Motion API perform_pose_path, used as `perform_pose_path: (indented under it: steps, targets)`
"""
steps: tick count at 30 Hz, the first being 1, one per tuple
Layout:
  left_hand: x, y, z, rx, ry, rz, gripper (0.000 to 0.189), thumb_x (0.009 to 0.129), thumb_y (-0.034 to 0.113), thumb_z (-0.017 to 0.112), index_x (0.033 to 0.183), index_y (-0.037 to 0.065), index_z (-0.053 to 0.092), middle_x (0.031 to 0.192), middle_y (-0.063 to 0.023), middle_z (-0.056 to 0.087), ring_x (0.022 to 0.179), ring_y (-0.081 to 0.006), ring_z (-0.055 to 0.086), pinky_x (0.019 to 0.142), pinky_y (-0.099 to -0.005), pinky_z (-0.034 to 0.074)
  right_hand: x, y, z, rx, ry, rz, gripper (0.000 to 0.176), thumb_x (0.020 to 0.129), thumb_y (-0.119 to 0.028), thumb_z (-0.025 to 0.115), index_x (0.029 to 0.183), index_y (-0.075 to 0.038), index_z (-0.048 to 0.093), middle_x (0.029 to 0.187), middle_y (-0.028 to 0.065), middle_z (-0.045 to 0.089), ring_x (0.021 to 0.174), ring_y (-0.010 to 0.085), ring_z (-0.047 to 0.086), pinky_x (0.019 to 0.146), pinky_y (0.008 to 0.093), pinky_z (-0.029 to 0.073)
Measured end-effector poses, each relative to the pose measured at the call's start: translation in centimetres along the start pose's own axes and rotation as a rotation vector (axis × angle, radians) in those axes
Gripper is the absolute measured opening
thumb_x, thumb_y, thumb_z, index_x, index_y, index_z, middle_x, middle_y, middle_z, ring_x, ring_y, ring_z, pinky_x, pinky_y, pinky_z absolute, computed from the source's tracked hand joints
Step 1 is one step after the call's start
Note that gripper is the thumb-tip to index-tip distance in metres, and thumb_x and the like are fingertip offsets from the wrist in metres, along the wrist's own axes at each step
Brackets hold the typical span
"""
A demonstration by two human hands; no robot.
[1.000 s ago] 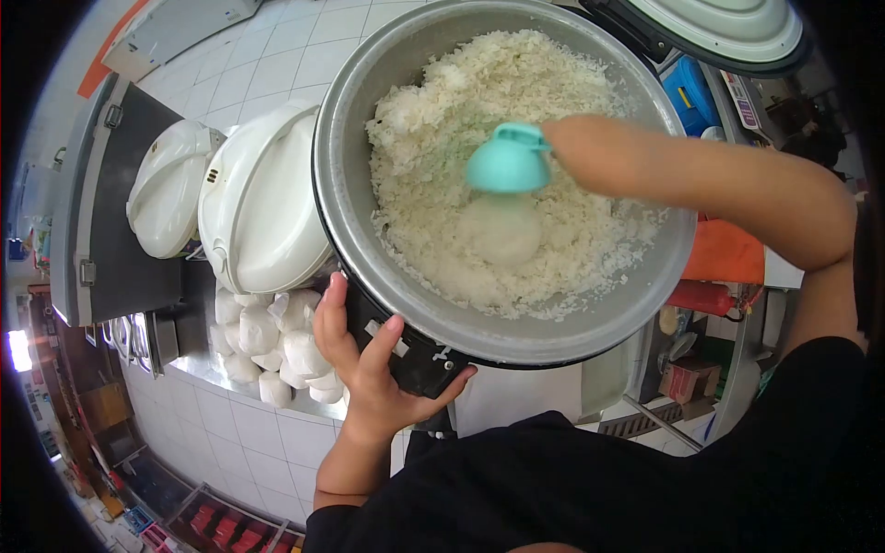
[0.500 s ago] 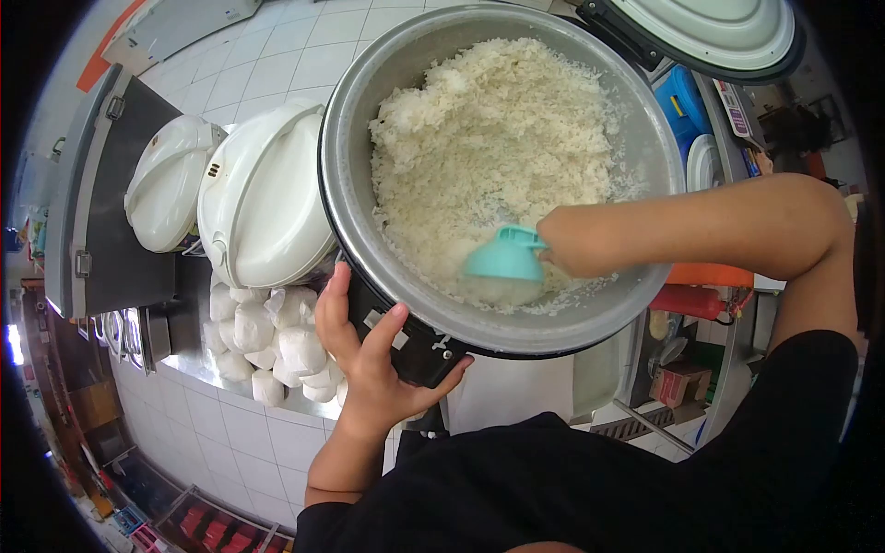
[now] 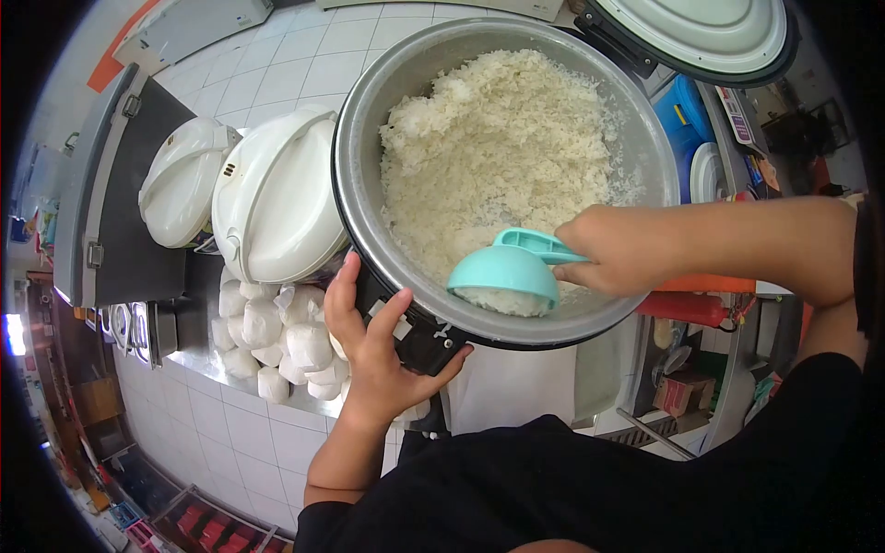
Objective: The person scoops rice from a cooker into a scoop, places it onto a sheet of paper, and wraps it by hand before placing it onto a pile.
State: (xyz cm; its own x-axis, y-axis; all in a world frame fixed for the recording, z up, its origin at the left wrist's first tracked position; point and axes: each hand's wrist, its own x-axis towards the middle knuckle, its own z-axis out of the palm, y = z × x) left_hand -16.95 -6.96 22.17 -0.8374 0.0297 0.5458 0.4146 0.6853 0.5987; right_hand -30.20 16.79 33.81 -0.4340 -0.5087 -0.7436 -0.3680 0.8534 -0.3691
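Note:
A turquoise rice scoop [image 3: 502,276] is in my right hand [image 3: 613,249], which is closed around its handle. The bowl of the scoop is tilted, with white rice showing at its lower rim. It is over the near side of a large metal pot [image 3: 636,267] of a rice cooker. Cooked rice [image 3: 498,138] fills much of the pot, heaped toward the far left and thinner near the scoop. My left hand [image 3: 378,359] rests with spread fingers against the black latch housing [image 3: 429,346] on the cooker's front.
Two white lidded rice cookers [image 3: 286,203] stand left of the pot. Several white wrapped bundles [image 3: 309,346] are piled on a metal counter below them. The cooker's open lid [image 3: 696,32] is at the upper right. A white sheet [image 3: 512,387] lies in front of the pot.
The scoop has come up from the rice toward the pot's near rim, now carrying rice. My right hand has moved right and up slightly with it. My left hand stays at the latch housing.

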Motion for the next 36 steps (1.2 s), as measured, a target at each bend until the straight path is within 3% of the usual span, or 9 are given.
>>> perform_pose_path:
  steps: [4,7,9,15,22,26,32,34,36]
  targets:
    - [0.1,0.1,-0.2,-0.005,0.0,0.011,0.081,0.053,0.033,0.087,0.122,0.013,0.049,0.141,-0.0304,0.027,0.129,-0.0442,0.028,0.103,-0.0548,0.024,-1.6,0.7,-0.6,0.083,0.033,-0.101,0.029,0.092,-0.024,0.055,0.085,0.005,0.057,0.062,0.016,0.058,0.054,0.0256,0.058,0.054,0.0382,0.046]
    - [0.1,0.3,-0.3,0.01,0.002,0.014,0.081,0.053,0.032,0.087,0.122,0.011,0.049,0.142,-0.0302,0.027,0.129,-0.0445,0.028,0.104,-0.0549,0.024,-3.1,-0.1,-2.4,0.303,-0.095,0.139,0.028,0.093,-0.022,0.051,0.078,0.001,0.055,0.056,0.0077,0.052,0.048,0.0165,0.052,0.047,0.0335,0.043]
    - [0.1,0.6,-0.3,0.012,0.004,0.012,0.08,0.054,0.031,0.086,0.122,0.009,0.049,0.142,-0.0303,0.027,0.129,-0.045,0.028,0.104,-0.0553,0.023,-4.0,0.3,-2.3,0.509,-0.162,0.038,0.029,0.092,-0.021,0.047,0.102,0.004,0.057,0.055,-0.002,0.042,0.044,0.0093,0.042,0.041,0.0286,0.042]
    - [-0.2,1.2,-0.6,0.027,0.022,0.02,0.08,0.056,0.03,0.085,0.123,0.007,0.049,0.142,-0.0296,0.029,0.129,-0.0454,0.03,0.105,-0.0545,0.022,-7.7,0.9,0.7,0.868,-0.067,0.043,0.021,0.088,-0.014,0.049,0.096,0.003,0.058,0.056,-0.0028,0.038,0.041,0.0066,0.036,0.033,0.0255,0.033]
    - [-2.1,0.7,0.3,0.037,0.125,0.081,0.09,0.065,0.034,0.082,0.136,0.004,0.037,0.146,-0.0285,0.023,0.134,-0.0473,0.021,0.11,-0.0512,0.02,-9.5,0.9,19.9,1.441,0.01,0.065,0.026,0.096,-0.027,0.044,0.1,-0.002,0.052,0.056,0.0003,0.042,0.04,0.0085,0.04,0.034,0.0249,0.034]
    - [-9.4,0.8,1.3,-0.018,0.068,0.176,0.1,0.068,0.038,0.08,0.143,0.003,0.025,0.147,-0.0324,0.015,0.137,-0.0481,0.014,0.108,-0.0596,0.016,-5.5,3.1,34.6,1.793,0.081,0.273,0.038,0.1,-0.036,0.034,0.102,-0.002,0.051,0.061,0.0006,0.044,0.046,0.0102,0.041,0.04,0.0268,0.038]
    - [-26.3,1.0,3.8,-0.065,-0.822,0.167,0.071,0.077,0.039,0.071,0.133,0.005,0.044,0.141,-0.0178,0.039,0.135,-0.0314,0.033,0.107,-0.0578,0.023,-0.2,2.8,44.2,1.667,0.616,0.461,0.03,0.099,-0.027,0.037,0.109,-0.001,0.05,0.064,0.0071,0.049,0.052,0.0218,0.051,0.051,0.0366,0.046]
    - [-28.4,0.5,3.9,-0.038,-0.853,0.246,0.068,0.079,0.04,0.068,0.133,0.005,0.045,0.142,-0.016,0.04,0.135,-0.0289,0.034,0.108,-0.0562,0.023,1.3,3.1,44.9,0.657,1.082,0.39,0.035,0.097,-0.023,0.045,0.125,-0.001,0.046,0.072,0.0163,0.054,0.066,0.0346,0.059,0.063,0.0434,0.048]
    - [-29.5,0.1,4.3,-0.015,-0.885,0.325,0.065,0.082,0.042,0.065,0.132,0.005,0.047,0.142,-0.0142,0.041,0.134,-0.0264,0.035,0.108,-0.0546,0.024,3.1,2.4,45.8,0.447,1.197,0.462,0.039,0.096,-0.023,0.048,0.128,-0.002,0.045,0.076,0.0184,0.055,0.069,0.0358,0.058,0.065,0.0442,0.048]
